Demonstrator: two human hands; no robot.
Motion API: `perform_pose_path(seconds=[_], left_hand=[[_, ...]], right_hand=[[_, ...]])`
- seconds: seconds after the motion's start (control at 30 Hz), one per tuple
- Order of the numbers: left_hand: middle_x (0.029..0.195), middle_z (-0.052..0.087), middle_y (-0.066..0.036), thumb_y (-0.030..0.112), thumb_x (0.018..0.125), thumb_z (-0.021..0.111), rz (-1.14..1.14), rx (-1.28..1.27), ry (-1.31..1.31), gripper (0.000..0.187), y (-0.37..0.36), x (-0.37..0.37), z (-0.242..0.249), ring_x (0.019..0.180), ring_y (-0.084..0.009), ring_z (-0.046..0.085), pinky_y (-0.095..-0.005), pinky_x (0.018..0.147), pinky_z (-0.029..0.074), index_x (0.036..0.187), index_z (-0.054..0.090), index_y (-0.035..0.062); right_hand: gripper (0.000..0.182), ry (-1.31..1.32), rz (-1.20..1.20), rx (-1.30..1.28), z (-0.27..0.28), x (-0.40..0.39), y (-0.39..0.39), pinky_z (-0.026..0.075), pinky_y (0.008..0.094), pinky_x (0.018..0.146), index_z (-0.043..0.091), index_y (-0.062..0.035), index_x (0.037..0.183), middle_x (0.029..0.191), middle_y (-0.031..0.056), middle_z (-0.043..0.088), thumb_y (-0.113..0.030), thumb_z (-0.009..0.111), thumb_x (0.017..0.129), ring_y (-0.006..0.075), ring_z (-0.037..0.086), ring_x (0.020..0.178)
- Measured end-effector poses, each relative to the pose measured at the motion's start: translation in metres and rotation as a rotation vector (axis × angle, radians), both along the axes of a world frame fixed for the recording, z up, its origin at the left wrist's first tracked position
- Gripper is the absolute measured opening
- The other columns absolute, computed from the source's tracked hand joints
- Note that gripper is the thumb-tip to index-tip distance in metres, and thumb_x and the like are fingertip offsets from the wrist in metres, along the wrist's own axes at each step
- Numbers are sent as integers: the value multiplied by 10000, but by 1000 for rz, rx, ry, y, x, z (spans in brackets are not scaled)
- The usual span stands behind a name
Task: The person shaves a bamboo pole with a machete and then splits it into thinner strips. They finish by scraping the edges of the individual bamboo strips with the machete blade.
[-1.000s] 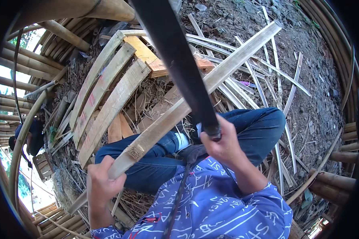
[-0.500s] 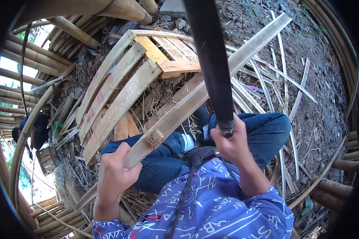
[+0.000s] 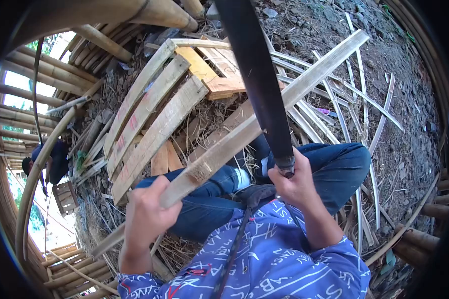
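Observation:
My left hand [image 3: 153, 207] is wrapped round the lower part of a long split-bamboo strip [image 3: 224, 148]. The strip runs up diagonally across my legs, with a rough brown node a little above the hand. In my right hand [image 3: 293, 180] is the handle of a machete [image 3: 264, 84]. Its broad dark blade points up and away from me, overlapping the strip in this view; the tip is cut off by the frame's top.
Wooden boards [image 3: 157, 132] joined into a slatted piece lie ahead to the left. Thin pale strips [image 3: 344, 114] litter the soil on the right. Bamboo poles [image 3: 105, 42] wall the left side. A person [image 3: 59, 160] is partly visible beyond the poles.
The view has shifted slightly, moving the scene right and a little down. The machete blade's upper part leans further left. Both hands keep their hold.

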State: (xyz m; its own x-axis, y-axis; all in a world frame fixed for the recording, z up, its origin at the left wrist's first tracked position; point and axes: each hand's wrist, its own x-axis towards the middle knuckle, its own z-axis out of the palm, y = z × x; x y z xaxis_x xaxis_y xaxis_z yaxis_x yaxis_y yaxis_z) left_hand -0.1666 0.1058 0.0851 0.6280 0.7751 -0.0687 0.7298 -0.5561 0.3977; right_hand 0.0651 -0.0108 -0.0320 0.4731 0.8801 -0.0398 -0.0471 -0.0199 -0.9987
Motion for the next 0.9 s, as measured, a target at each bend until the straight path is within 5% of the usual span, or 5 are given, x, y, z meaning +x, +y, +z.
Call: perform_pose_path(seconds=[0.23, 0.3, 0.37, 0.9], left_hand=[[609, 573, -178, 78, 679, 676, 34, -60, 12, 176, -5, -2, 0, 578, -363, 610, -404, 517, 454, 772, 533, 34], [613, 578, -176, 78, 680, 679, 25, -56, 50, 179, 1, -2, -1, 580, -363, 612, -404, 519, 457, 779, 537, 34], [578, 510, -144, 12, 664, 615, 13, -63, -50, 128, -5, -5, -3, 482, -258, 549, -313, 494, 418, 745, 517, 2], [607, 550, -180, 47, 676, 627, 19, -53, -74, 137, -9, 13, -4, 555, -360, 589, -363, 527, 451, 779, 546, 8]], right_hand=[[137, 24, 30, -29, 3, -11, -4, 341, 222, 477, 530, 1, 870, 621, -37, 457, 34, 547, 739, 29, 425, 563], [158, -2, 31, -21, -1, 2, -5, 351, 229, 487, 535, 5, 887, 624, -21, 475, 31, 550, 732, 33, 431, 572], [230, 73, -25, -85, 1, 12, -6, 382, 240, 516, 552, 19, 957, 647, 12, 518, 26, 555, 727, 53, 462, 591], [363, 39, 68, -119, 3, -11, -2, 387, 239, 528, 559, 23, 1093, 651, 12, 494, 25, 549, 730, 61, 455, 587]])
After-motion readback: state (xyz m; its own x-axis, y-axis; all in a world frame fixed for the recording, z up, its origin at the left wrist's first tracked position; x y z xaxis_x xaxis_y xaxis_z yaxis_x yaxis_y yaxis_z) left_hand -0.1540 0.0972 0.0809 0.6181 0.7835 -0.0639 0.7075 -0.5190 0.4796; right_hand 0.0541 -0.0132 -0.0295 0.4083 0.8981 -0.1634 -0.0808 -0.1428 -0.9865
